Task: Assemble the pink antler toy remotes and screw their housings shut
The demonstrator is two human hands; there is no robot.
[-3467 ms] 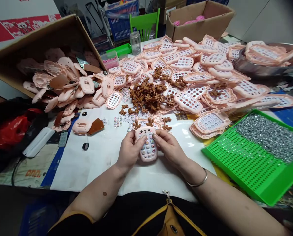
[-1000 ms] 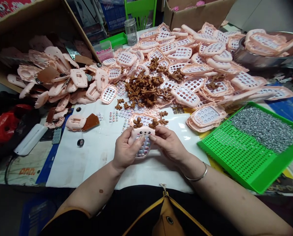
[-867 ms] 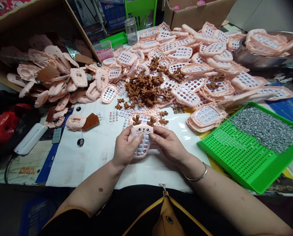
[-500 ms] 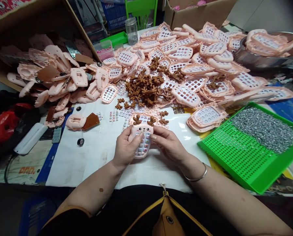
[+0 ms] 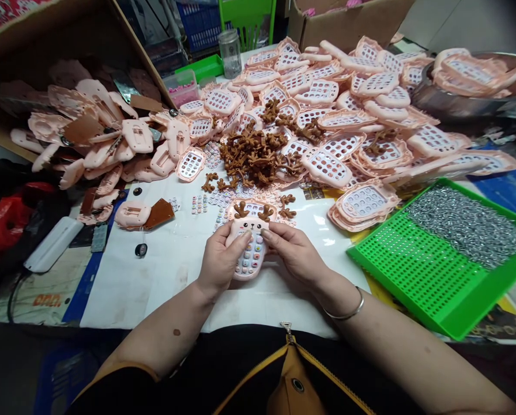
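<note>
A pink toy phone (image 5: 249, 251) with brown antlers, a small face and coloured keys sits between both my hands over the white sheet. My left hand (image 5: 220, 262) grips its left side with the thumb on the keys. My right hand (image 5: 293, 249) holds its right side, thumb pressed near the face. Just behind it lies another pink front shell (image 5: 254, 208) with loose key pads. A heap of brown antlers (image 5: 258, 154) lies further back.
Pink keypad shells (image 5: 348, 109) are piled across the back and right. A tipped cardboard box (image 5: 67, 69) spills pink back covers (image 5: 106, 138) at left. A green perforated tray (image 5: 422, 271) with small metal screws (image 5: 469, 225) stands at right. A metal bowl (image 5: 460, 104) is at far right.
The toy phone has stayed in both hands, tilting slightly and settling lower. My thumbs have shifted over its face and keys. The view dropped a little since the earliest frame.
</note>
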